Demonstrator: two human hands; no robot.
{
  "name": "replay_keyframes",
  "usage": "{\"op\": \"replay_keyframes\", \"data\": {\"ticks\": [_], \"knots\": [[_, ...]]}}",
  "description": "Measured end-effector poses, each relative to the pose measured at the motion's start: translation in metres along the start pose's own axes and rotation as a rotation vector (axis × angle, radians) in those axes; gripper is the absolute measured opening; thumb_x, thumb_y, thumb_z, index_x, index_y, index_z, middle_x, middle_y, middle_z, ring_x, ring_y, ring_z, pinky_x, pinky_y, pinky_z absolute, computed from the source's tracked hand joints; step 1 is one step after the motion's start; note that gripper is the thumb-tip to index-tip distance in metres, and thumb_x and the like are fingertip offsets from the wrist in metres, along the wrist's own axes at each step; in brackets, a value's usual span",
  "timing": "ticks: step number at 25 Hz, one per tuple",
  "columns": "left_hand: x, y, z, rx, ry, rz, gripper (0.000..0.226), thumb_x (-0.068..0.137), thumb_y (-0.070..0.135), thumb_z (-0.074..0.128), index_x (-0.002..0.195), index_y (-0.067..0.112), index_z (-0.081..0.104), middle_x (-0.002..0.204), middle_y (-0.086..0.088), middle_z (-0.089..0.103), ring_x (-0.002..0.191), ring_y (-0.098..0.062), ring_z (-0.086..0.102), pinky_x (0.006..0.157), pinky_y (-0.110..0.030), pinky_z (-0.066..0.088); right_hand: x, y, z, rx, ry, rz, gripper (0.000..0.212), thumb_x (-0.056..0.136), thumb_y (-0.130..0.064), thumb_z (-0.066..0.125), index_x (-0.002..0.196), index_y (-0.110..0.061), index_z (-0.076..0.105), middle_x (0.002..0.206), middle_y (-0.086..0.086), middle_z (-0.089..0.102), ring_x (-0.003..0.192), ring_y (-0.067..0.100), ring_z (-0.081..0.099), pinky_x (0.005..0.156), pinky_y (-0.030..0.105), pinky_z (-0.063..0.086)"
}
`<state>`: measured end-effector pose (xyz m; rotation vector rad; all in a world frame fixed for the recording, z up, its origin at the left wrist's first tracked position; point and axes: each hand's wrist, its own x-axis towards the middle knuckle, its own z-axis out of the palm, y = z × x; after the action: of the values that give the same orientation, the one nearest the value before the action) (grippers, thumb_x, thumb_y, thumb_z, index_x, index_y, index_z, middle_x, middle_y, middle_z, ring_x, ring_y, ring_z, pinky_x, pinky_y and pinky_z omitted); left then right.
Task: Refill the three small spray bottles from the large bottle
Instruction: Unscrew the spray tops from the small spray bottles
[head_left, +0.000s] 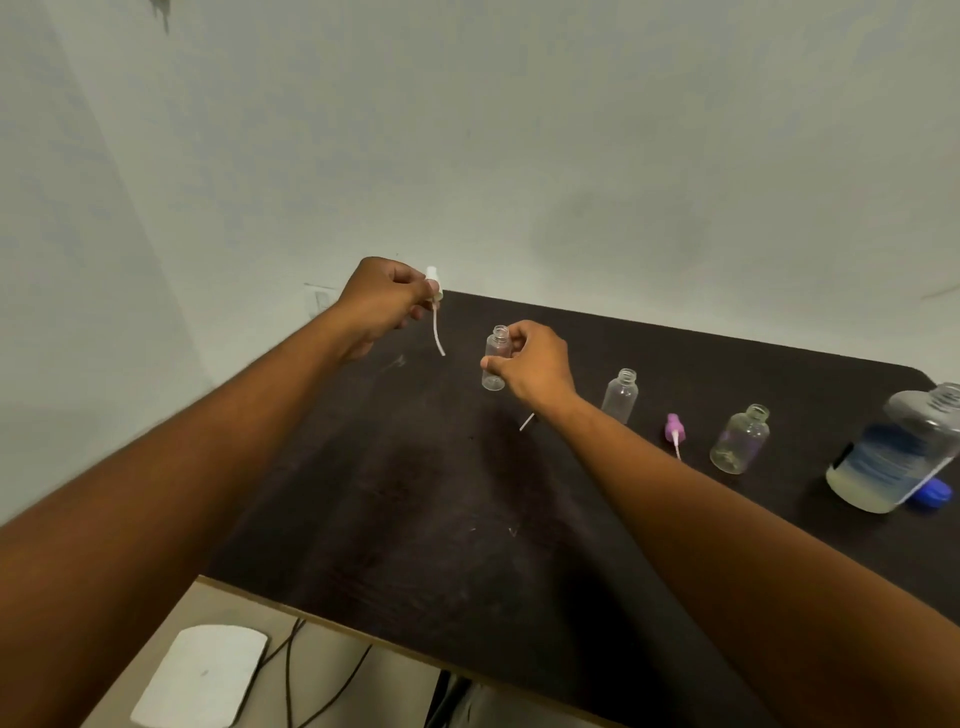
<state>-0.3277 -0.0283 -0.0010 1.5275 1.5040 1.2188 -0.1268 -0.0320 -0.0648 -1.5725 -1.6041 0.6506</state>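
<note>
Clear plastic, the uncapped small spray bottle (495, 358) is hanging above the dark bench (415, 519), the right hand (535, 364) gripping it. The left hand (382, 304) is pinching a white spray pump (434, 283), tube dangling. The large bottle (896, 452) is standing far right.
</note>
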Motion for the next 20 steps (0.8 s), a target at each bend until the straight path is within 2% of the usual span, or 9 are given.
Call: {"op": "replay_keyframes", "data": {"ticks": [4, 9, 12, 16, 18, 20], "knots": [[0.007, -0.024, -0.001, 0.044, -0.025, -0.027, 0.017, 0.1, 0.02, 0.062, 0.101, 0.009, 0.075, 0.093, -0.006, 0.077, 0.075, -0.013, 0.063, 0.064, -0.025, 0.049, 0.003, 0.011, 0.014, -0.008, -0.014, 0.008, 0.035, 0.081, -0.017, 0.086, 0.111, -0.016, 0.068, 0.106, 0.0, 0.071, 0.096, 0.015, 0.068, 0.082, 0.025, 0.055], [0.008, -0.044, 0.006, 0.065, -0.044, -0.036, 0.018, 0.1, 0.019, 0.061, 0.098, 0.01, 0.076, 0.092, -0.008, 0.077, 0.076, -0.017, 0.062, 0.065, -0.03, 0.052, 0.001, 0.016, 0.022, -0.01, -0.03, -0.011, 0.033, 0.082, -0.019, 0.085, 0.11, -0.018, 0.067, 0.104, -0.003, 0.069, 0.093, 0.012, 0.067, 0.084, 0.027, 0.056], [0.008, -0.05, 0.01, 0.118, -0.064, -0.018, 0.014, 0.098, 0.019, 0.064, 0.097, 0.01, 0.075, 0.088, -0.005, 0.078, 0.078, -0.023, 0.068, 0.07, -0.036, 0.057, 0.001, 0.016, 0.022, -0.011, -0.041, -0.011, 0.036, 0.081, -0.02, 0.085, 0.111, -0.018, 0.066, 0.104, -0.003, 0.068, 0.094, 0.013, 0.066, 0.086, 0.029, 0.057], [0.01, -0.052, 0.016, 0.257, -0.046, 0.02, 0.011, 0.099, 0.021, 0.063, 0.101, 0.01, 0.066, 0.092, -0.004, 0.076, 0.085, -0.022, 0.072, 0.081, -0.04, 0.06, -0.003, 0.013, 0.016, -0.007, -0.133, -0.005, 0.06, 0.081, -0.028, 0.086, 0.132, -0.017, 0.056, 0.121, -0.001, 0.064, 0.108, 0.015, 0.062, 0.087, 0.025, 0.05], [0.013, -0.055, 0.021, 0.326, -0.058, 0.036, 0.009, 0.097, 0.02, 0.066, 0.1, 0.012, 0.066, 0.093, -0.005, 0.075, 0.084, -0.019, 0.072, 0.084, -0.04, 0.059, -0.006, 0.011, 0.012, 0.0, -0.138, -0.029, 0.073, 0.083, -0.035, 0.083, 0.144, -0.016, 0.048, 0.133, 0.002, 0.06, 0.118, 0.018, 0.059, 0.094, 0.027, 0.048], [0.018, -0.06, 0.027, 0.385, -0.075, 0.043, 0.008, 0.093, 0.021, 0.071, 0.095, 0.013, 0.069, 0.088, -0.003, 0.076, 0.083, -0.018, 0.072, 0.086, -0.042, 0.059, -0.006, 0.007, 0.008, 0.007, -0.091, -0.063, 0.076, 0.087, -0.04, 0.077, 0.15, -0.016, 0.041, 0.143, 0.003, 0.054, 0.129, 0.02, 0.053, 0.102, 0.031, 0.045]]}}
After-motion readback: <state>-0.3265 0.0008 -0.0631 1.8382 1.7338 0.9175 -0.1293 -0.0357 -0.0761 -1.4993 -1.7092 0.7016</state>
